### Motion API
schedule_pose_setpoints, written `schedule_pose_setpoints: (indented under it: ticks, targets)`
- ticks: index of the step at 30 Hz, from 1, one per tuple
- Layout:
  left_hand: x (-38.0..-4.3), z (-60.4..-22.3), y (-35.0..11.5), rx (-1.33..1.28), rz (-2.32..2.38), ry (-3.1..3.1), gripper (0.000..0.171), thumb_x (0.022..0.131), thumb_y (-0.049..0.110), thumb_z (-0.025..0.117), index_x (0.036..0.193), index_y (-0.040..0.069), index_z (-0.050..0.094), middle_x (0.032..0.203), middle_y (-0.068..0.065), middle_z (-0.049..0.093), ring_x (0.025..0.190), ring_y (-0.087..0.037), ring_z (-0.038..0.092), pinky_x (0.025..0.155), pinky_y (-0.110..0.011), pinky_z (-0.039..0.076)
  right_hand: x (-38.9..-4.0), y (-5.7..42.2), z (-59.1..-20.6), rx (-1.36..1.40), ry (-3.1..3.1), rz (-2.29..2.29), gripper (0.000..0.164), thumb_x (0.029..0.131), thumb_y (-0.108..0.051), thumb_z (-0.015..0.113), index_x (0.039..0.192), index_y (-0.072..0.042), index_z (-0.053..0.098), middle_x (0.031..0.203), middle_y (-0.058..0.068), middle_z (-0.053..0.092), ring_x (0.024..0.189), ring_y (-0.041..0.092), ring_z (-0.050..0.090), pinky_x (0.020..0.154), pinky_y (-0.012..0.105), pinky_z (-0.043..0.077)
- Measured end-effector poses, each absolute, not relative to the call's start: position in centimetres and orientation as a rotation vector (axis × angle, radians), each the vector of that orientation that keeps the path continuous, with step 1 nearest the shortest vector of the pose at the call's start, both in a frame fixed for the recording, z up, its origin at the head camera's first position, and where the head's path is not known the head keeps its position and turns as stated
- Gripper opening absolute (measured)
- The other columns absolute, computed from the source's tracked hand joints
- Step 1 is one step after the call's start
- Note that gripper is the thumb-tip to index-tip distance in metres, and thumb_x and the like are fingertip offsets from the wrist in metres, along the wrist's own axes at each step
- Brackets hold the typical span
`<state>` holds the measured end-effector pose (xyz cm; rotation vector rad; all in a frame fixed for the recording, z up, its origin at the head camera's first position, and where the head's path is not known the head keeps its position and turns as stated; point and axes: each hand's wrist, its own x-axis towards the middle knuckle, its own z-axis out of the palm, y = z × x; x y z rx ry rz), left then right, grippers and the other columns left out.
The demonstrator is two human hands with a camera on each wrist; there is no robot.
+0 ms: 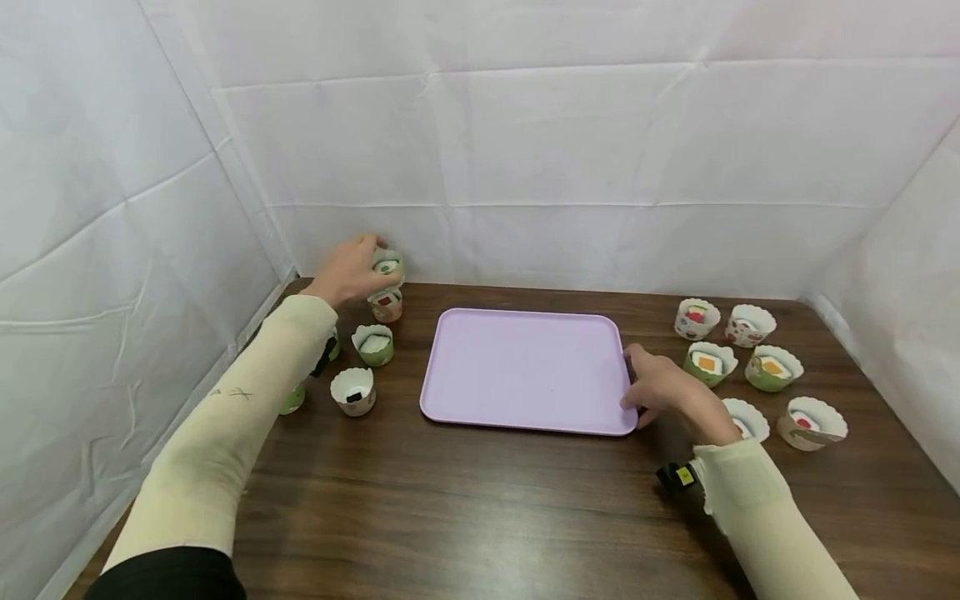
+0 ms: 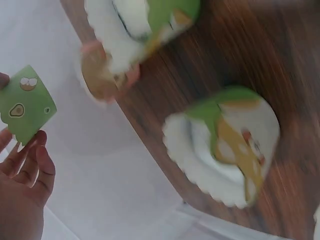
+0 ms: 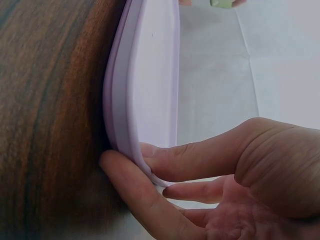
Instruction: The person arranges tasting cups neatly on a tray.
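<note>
With its thumb and fingers, my left hand (image 1: 347, 271) grips a green paper baking cup (image 1: 387, 265) at the back left. The left wrist view shows avocado prints on that cup (image 2: 31, 102), raised above the table. In the head view, a pinkish cup (image 1: 386, 307) stands just below it. At the tray's right edge, my right hand (image 1: 667, 389) pinches the rim of the flat lilac tray (image 1: 525, 367). The right wrist view shows the thumb on the inner side of the rim and the index finger outside.
Left of the tray stand a green cup (image 1: 377, 355) with a white piece, a pale cup (image 1: 354, 393) with a black-marked piece, and others partly behind the left arm. Several filled cups, including a green one (image 1: 708, 363), stand at the right. White cloth (image 1: 555, 142) encloses the table.
</note>
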<state>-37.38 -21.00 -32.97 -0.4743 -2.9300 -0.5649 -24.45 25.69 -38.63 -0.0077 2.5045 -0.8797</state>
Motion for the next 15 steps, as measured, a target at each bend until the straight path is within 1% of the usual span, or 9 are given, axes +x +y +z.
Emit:
schedule_pose_setpoints:
  ticks: [7,15]
  targets:
    - [-37.7,-33.3,-17.8,-0.576,-0.570,-2.952,0.066,0.088,0.036,0.065,0.142,0.001,0.049,0.126,-0.019,0.059,0.107,-0.034,0.056,0.093,-0.049,0.051,-24.5,25.8,-38.9,0.008,2.501,-0.907,0.086,0.089,0.005,0.069,0.156,0.007,0.016,0.144,0.045,0.034,0.079,0.026,0.072,0.064,0.038,0.066]
    - [-37.4,-34.2,-15.8,-0.704,-0.538,-2.964,0.061,0.091,0.038,0.070,0.138,0.003,0.052,0.118,-0.016,0.063,0.100,-0.030,0.057,0.085,-0.043,0.050,-24.6,25.2,-39.0,0.020,2.501,-0.912,0.086,0.088,0.006,0.068,0.156,0.007,0.015,0.146,0.045,0.033,0.078,0.026,0.072,0.064,0.038,0.066]
